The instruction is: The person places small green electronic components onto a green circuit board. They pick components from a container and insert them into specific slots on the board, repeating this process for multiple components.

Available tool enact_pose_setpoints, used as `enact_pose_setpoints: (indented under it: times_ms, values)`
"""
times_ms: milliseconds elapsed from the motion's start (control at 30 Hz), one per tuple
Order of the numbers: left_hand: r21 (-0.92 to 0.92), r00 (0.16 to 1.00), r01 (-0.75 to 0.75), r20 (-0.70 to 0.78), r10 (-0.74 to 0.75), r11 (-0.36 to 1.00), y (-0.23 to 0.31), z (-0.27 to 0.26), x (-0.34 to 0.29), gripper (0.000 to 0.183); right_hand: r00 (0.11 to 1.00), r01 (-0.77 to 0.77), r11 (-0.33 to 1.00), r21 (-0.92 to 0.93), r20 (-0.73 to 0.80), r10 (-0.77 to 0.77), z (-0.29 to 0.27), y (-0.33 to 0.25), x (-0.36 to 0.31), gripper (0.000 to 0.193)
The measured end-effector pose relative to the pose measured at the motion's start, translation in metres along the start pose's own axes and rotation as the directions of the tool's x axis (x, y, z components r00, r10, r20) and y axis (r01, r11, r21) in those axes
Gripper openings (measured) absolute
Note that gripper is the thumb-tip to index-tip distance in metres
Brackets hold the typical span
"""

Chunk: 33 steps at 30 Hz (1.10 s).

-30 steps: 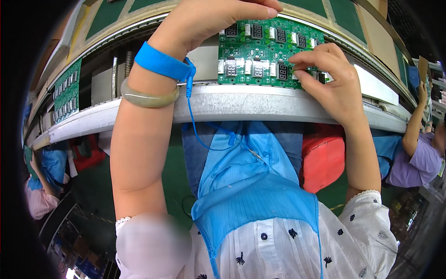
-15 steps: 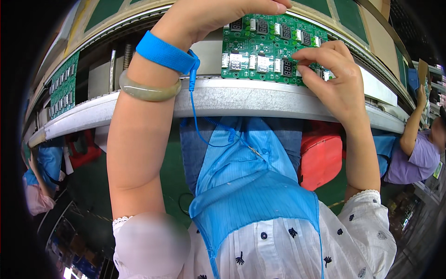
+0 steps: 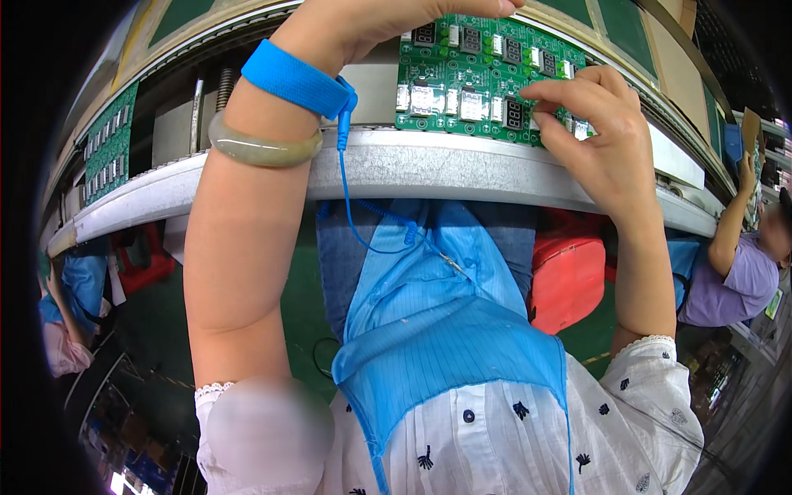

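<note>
Under my hands lies a green circuit board panel (image 3: 462, 74) with rows of black digit displays, white connectors and small green parts. My right hand (image 3: 598, 120) is bent over its right part, thumb and index finger in a pinch beside a black digit display (image 3: 512, 114) in the near row. What sits between the fingertips, if anything, is too small to make out. My left hand (image 3: 371, 29) reaches over the panel's far left, its fingers mostly cut off by the upper edge. A blue wrist strap (image 3: 293, 78) with a coiled cord and a stone bangle (image 3: 264, 147) circle my left arm.
A metal rail (image 3: 429, 165) runs along the near side of the line. Another green board panel (image 3: 109, 148) lies farther left. A red stool (image 3: 568, 280) stands below the rail. A co-worker in a purple top (image 3: 730, 285) is at the right, another person (image 3: 70, 313) at the left.
The whole view has shifted slightly, with the rail and panel a little higher in the picture. My right hand stays at the same digit display; my left hand keeps its place over the panel.
</note>
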<state>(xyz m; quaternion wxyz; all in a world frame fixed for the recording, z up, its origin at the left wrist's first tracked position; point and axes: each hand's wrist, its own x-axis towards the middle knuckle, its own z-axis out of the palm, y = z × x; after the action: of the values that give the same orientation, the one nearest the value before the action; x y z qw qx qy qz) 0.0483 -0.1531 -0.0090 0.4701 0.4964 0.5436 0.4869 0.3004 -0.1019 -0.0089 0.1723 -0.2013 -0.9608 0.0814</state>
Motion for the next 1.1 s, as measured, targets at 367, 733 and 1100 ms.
enact_pose_setpoints:
  times_ms: [367,733,1100]
  values:
    - [0.017,1.0,0.0,-0.008,0.0,1.0,-0.001,0.0,0.0,0.018,0.997,0.04,0.998,-0.053,0.074,-0.036,-0.012,-0.008,0.008,0.03]
    - [0.033,1.0,0.017,0.001,-0.017,0.999,0.007,0.001,-0.005,0.017,0.988,0.029,0.99,-0.137,0.153,-0.008,-0.018,-0.015,0.011,0.027]
    - [0.045,1.0,-0.014,0.003,0.014,0.999,0.001,0.003,0.0,0.018,0.966,0.122,0.985,-0.121,0.243,-0.089,-0.022,-0.008,0.02,0.028]
